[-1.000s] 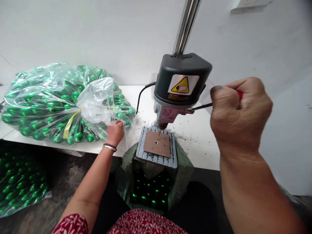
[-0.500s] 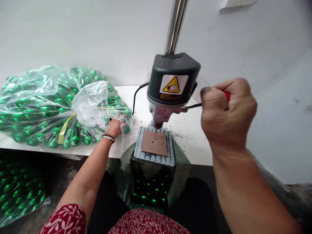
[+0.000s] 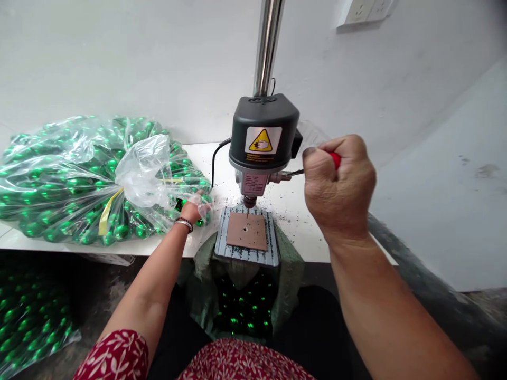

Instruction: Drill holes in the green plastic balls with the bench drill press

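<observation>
A clear plastic bag (image 3: 71, 184) full of shiny green balls lies on the left of the white table. My left hand (image 3: 194, 207) reaches into its right side, fingers among the balls and partly behind the plastic; their grip is hard to make out. A drill press (image 3: 263, 134) with a black head and warning label stands at the centre. My right hand (image 3: 338, 184) is wrapped round its red-ended lever (image 3: 336, 160). Below the thin bit, a brown square board (image 3: 253, 240) with a small hole rests on the grooved metal base (image 3: 273, 256).
Dark green flecks surround the base on the white table (image 3: 312, 240). An open green sack (image 3: 291, 258) with green balls hangs below the front edge. Another bag of green balls (image 3: 31, 316) is at lower left. A wall socket (image 3: 362, 11) sits upper right.
The view has shifted, so the drill press and my right hand appear further left. My left hand has shifted slightly among the balls at the bag's right side.
</observation>
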`<state>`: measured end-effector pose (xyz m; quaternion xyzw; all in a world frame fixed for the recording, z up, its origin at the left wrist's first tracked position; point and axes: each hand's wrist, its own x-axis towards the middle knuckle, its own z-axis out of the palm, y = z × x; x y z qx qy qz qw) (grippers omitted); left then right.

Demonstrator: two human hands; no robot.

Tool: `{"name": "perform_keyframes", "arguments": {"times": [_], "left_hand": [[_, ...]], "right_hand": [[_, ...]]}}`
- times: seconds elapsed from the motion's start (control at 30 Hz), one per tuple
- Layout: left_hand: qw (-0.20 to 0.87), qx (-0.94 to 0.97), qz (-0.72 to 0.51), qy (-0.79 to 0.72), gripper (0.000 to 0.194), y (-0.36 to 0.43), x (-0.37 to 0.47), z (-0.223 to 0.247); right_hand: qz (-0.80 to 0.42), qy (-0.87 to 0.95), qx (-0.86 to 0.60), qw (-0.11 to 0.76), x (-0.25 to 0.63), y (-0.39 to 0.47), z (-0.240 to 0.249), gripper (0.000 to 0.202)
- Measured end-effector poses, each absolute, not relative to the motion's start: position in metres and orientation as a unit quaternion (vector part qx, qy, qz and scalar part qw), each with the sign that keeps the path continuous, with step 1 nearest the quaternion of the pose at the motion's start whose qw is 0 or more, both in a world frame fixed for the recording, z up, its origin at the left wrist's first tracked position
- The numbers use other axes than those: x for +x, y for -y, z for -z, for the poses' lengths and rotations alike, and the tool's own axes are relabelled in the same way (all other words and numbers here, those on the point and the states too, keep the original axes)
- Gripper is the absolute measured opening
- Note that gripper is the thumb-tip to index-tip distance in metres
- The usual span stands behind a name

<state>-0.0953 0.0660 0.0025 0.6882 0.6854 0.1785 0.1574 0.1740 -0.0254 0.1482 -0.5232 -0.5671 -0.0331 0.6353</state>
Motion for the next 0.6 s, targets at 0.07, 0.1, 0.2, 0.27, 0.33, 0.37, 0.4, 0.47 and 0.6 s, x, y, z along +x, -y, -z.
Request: {"name": "perform_keyframes", "arguments": {"times": [0.07, 0.1, 0.2, 0.27, 0.33, 0.37, 0.4, 0.47, 0.6], "left_hand": [[0.118, 0.666, -0.211, -0.706, 0.043, -0.046, -0.099, -0.009], [0.093, 0.65, -0.235, -0.717, 0.042, -0.033, -0.103, -0.012], [0.027, 0.59, -0.333, -0.735, 0.047, 0.014, -0.115, -0.023], [0.062, 0.562, -0.39, -0.726, 0.052, 0.048, -0.118, -0.028], [0.197, 0.509, -0.472, -0.692, 0.059, 0.075, -0.113, -0.032], [0.296, 0.48, -0.511, -0.648, 0.058, 0.086, -0.107, -0.034], [0.396, 0.45, -0.538, -0.594, 0.056, 0.093, -0.099, -0.034], [0.554, 0.392, -0.55, -0.487, 0.054, 0.099, -0.079, -0.034], [0.673, 0.308, -0.539, -0.403, 0.059, 0.091, -0.044, -0.027]], "right_hand": [[0.036, 0.569, -0.519, 0.637, 0.175, 0.026, -0.147, 0.022], [0.036, 0.569, -0.519, 0.637, 0.175, 0.026, -0.147, 0.022], [0.03, 0.57, -0.52, 0.635, 0.174, 0.026, -0.147, 0.024], [0.029, 0.569, -0.52, 0.636, 0.173, 0.026, -0.148, 0.024], [0.031, 0.565, -0.518, 0.641, 0.172, 0.027, -0.148, 0.023], [0.031, 0.563, -0.518, 0.643, 0.172, 0.027, -0.149, 0.022], [0.031, 0.561, -0.518, 0.645, 0.171, 0.027, -0.149, 0.021], [0.03, 0.562, -0.517, 0.645, 0.171, 0.027, -0.149, 0.02], [0.038, 0.572, -0.518, 0.635, 0.172, 0.028, -0.149, 0.021]]}}
